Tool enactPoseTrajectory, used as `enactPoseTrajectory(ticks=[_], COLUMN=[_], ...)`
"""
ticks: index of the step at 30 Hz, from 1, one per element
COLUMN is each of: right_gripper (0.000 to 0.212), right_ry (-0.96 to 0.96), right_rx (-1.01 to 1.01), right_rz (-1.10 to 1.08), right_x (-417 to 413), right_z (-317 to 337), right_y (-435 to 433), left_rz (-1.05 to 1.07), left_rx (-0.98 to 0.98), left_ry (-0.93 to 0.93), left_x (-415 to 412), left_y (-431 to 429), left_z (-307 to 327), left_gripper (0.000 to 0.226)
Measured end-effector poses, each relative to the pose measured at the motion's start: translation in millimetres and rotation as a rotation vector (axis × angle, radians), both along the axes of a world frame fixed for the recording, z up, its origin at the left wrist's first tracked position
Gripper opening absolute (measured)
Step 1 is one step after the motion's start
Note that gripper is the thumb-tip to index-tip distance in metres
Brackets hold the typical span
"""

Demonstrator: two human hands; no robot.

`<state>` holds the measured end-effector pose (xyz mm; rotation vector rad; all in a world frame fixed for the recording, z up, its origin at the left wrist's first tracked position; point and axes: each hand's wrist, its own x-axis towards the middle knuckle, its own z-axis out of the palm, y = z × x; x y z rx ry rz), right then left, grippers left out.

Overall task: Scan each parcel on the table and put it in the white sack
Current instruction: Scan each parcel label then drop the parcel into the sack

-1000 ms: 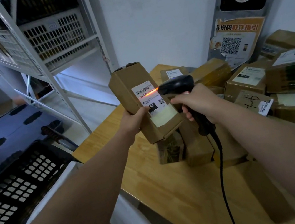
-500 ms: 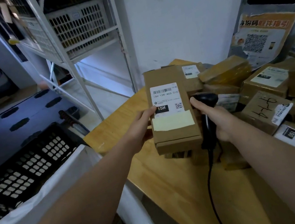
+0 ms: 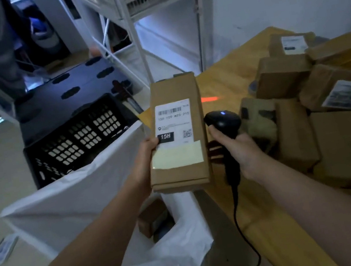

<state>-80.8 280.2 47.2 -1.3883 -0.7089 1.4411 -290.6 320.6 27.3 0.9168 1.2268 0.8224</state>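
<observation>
- Left hand (image 3: 148,158) clasps the parcel (image 3: 179,132) by its left edge, thumb on the label; its long axis points away.
- Sack (image 3: 76,196) mouth gapes just below and left, on this hand's side.
- Right hand (image 3: 240,152) clenches the scanner (image 3: 224,122) just right of the parcel.

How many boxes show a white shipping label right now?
3: the held parcel in the left hand, a far box at the table's back edge, and a right-hand box nearer. Others may be hidden.
</observation>
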Motion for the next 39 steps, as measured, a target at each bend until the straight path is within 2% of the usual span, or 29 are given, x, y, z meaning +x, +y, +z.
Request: enactPoseTrajectory(ticks=[1,3,5,8,11,14,16,17,19,21,22,25,27,30,35,39], right_gripper=[0.008,0.006,0.006,0.019,0.027,0.047,0.044,0.035,0.015,0.029,0.026,0.016,0.026,0.041,0.060,0.082], right_ry=[-0.047,-0.147,-0.210,-0.292,-0.511,-0.781,-0.903,-0.916,-0.823,-0.660,-0.588,-0.424,-0.365,-0.273,0.133,0.069], right_rx=[-0.001,-0.014,-0.032,-0.058,-0.078,-0.147,-0.210,-0.229,-0.239,-0.301,-0.327,-0.321,-0.319,-0.331,-0.490,-0.539], right_rz=[0.037,0.101,0.127,0.158,0.175,0.148,0.135,0.146,0.151,0.091,0.046,-0.007,-0.010,-0.021,0.028,-0.077], right_x=[-12,-37,-64,-100,-125,-135,-132,-129,-125,-120,-118,-116,-119,-129,-126,-118], right_z=[-8,-26,-45,-81,-124,-155,-176,-184,-204,-223,-230,-251,-264,-276,-295,-313], right_y=[0,-2,-5,-12,-16,-20,-24,-27,-31,-37,-40,-43,-34,-9,5,-5], left_rz=[0.026,0.065,0.071,0.042,0.010,0.018,0.062,0.080,0.118,0.168,0.189,0.234,0.260,0.283,0.318,0.356], left_rx=[-0.010,-0.001,-0.018,-0.080,-0.173,-0.247,-0.298,-0.325,-0.376,-0.396,-0.410,-0.436,-0.440,-0.454,-0.473,-0.459], left_ry=[0.017,0.057,0.108,0.154,0.204,0.251,0.275,0.289,0.299,0.308,0.307,0.303,0.311,0.366,0.391,0.419], left_x=[-17,-52,-86,-132,-163,-177,-178,-177,-173,-167,-163,-151,-145,-141,-139,-136], left_y=[-5,-15,-29,-53,-74,-80,-76,-72,-64,-57,-54,-49,-47,-46,-44,-42], left_z=[-5,-15,-28,-52,-78,-106,-127,-140,-168,-192,-203,-229,-244,-265,-284,-291], left_gripper=[0.072,0.080,0.076,0.070,0.069,0.055,0.032,0.029,0.038,0.046,0.045,0.022,0.024,0.054,0.062,0.066])
